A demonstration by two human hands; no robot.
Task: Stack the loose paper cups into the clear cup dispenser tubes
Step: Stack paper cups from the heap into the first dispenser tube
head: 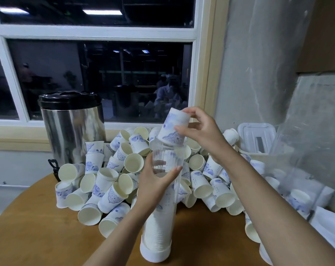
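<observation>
A clear cup dispenser tube (163,217) stands tilted on the round wooden table (34,233), its lower part filled with stacked white cups and closed by a white base cap. My left hand (153,185) grips the tube around its upper part. My right hand (199,129) pinches an upside-down white paper cup with blue print (174,127), whose rim sits at the tube's open mouth. Behind the tube lies a big pile of loose paper cups (112,179), several on their sides.
A steel drinks urn with a black lid (70,127) stands at the back left by the window. A white plastic lid (257,137) and clear plastic bags (305,169) holding more cups lie to the right, against the wall.
</observation>
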